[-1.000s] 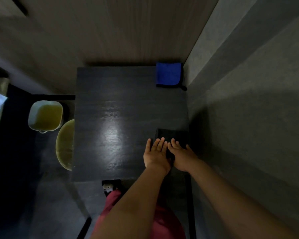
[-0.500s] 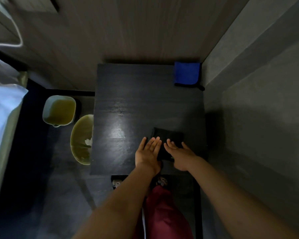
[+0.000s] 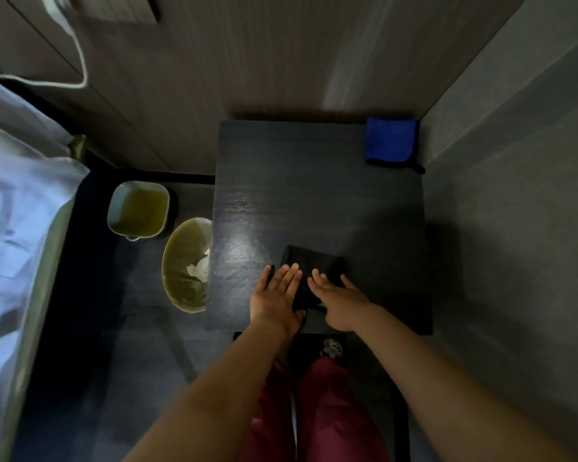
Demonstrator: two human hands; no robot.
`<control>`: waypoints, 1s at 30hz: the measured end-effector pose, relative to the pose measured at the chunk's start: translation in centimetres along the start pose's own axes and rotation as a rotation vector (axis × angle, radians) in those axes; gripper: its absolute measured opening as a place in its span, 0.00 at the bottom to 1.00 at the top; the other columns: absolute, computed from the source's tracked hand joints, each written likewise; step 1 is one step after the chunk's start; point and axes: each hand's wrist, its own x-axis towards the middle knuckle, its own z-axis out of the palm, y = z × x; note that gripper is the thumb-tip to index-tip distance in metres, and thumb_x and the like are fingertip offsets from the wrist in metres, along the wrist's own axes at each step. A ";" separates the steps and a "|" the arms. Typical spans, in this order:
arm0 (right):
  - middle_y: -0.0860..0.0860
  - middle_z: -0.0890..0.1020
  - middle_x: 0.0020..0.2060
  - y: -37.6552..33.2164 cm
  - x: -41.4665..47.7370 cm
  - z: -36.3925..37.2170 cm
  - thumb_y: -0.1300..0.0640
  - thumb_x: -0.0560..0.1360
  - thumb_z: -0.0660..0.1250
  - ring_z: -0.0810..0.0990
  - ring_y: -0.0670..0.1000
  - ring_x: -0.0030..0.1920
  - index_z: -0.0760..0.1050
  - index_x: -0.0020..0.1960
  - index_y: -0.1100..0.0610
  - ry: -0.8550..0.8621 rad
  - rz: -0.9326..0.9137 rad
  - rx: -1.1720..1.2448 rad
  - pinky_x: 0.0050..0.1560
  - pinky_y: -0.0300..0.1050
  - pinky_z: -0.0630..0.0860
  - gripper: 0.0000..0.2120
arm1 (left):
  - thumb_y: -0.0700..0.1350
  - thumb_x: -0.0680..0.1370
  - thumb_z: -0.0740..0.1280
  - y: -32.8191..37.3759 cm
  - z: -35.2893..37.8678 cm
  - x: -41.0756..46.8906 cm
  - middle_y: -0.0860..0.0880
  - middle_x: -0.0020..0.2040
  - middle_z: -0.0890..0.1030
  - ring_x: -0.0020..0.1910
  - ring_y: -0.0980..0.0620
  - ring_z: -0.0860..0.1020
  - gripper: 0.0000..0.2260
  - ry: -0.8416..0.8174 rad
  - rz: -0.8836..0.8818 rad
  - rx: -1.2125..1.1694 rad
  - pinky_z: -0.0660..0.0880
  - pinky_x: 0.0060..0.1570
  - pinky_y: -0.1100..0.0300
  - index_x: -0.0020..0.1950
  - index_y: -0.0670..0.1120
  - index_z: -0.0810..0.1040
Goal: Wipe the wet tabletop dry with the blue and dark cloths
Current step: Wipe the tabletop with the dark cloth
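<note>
Dark cloth (image 3: 314, 261), folded to a rectangle, lying on the near half of the black wood-grain tabletop (image 3: 314, 195), now close to the middle of its width. Half a second before, more to the right; one second before, almost at the right edge. Slid to the left together with both hands. Left hand (image 3: 276, 295) laid flat on the left part of the cloth, fingers straight and a little spread, thumb pointing to the right. Right hand (image 3: 339, 301) laid flat on the right part, fingers straight too, pressing down, pinching nothing. Blue cloth (image 3: 391, 140) unchanged at the far right corner of the tabletop, folded, with black edging, well apart from the hands. Shiny wet patch (image 3: 244, 228) on the tabletop just left of the dark cloth, reaching toward the far side.

On the floor left of the table, two containers. Grey rectangular tub (image 3: 137, 208) with rounded corners, holding murky yellowish liquid, near the table's left edge but apart from it. Oval bin (image 3: 181, 288) with a yellow-green liner, nearer to the person, right side at the table's edge; touching or passing under, not possible to tell. Inside, a crumpled white piece (image 3: 199, 266), perhaps paper.
</note>
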 end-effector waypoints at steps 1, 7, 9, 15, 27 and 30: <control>0.49 0.37 0.78 -0.4 0.1 -0.1 0.67 0.77 0.56 0.40 0.47 0.78 0.38 0.79 0.53 0.003 -0.005 -0.004 0.77 0.52 0.39 0.38 | 0.62 0.81 0.44 -0.3 0.2 -0.1 0.50 0.77 0.33 0.76 0.53 0.33 0.33 0.000 -0.003 -0.009 0.30 0.73 0.48 0.77 0.47 0.33; 0.49 0.37 0.78 -2.5 0.8 0.0 0.66 0.77 0.56 0.40 0.46 0.78 0.38 0.79 0.54 0.022 -0.014 0.000 0.77 0.52 0.39 0.38 | 0.61 0.81 0.45 -2.2 1.2 -0.9 0.51 0.77 0.33 0.76 0.53 0.33 0.33 0.011 -0.016 -0.025 0.30 0.72 0.49 0.77 0.47 0.33; 0.49 0.37 0.78 -3.1 1.0 0.0 0.65 0.77 0.56 0.40 0.46 0.78 0.38 0.79 0.54 0.023 -0.018 0.006 0.77 0.52 0.39 0.38 | 0.61 0.81 0.44 -2.7 1.4 -1.2 0.51 0.77 0.33 0.76 0.53 0.33 0.32 0.019 -0.022 -0.029 0.29 0.71 0.50 0.77 0.47 0.33; 0.50 0.36 0.78 -5.3 1.8 -0.2 0.64 0.77 0.56 0.40 0.47 0.78 0.38 0.79 0.54 0.020 -0.025 -0.024 0.77 0.52 0.38 0.38 | 0.61 0.81 0.44 -4.6 2.3 -2.0 0.51 0.77 0.34 0.76 0.54 0.34 0.32 0.021 -0.038 -0.067 0.31 0.73 0.49 0.77 0.47 0.34; 0.50 0.37 0.78 -8.8 3.1 -0.7 0.64 0.79 0.55 0.40 0.47 0.78 0.39 0.79 0.55 0.014 -0.044 -0.087 0.77 0.53 0.38 0.36 | 0.62 0.81 0.44 -7.7 4.5 -3.4 0.51 0.78 0.36 0.76 0.55 0.35 0.32 0.084 -0.068 -0.137 0.33 0.74 0.49 0.78 0.48 0.36; 0.49 0.37 0.78 -9.6 3.4 -0.8 0.64 0.79 0.55 0.40 0.46 0.78 0.38 0.79 0.54 0.009 -0.052 -0.089 0.77 0.52 0.38 0.36 | 0.62 0.80 0.44 -8.3 5.1 -3.9 0.51 0.78 0.36 0.76 0.55 0.35 0.32 0.086 -0.072 -0.143 0.32 0.74 0.49 0.77 0.48 0.35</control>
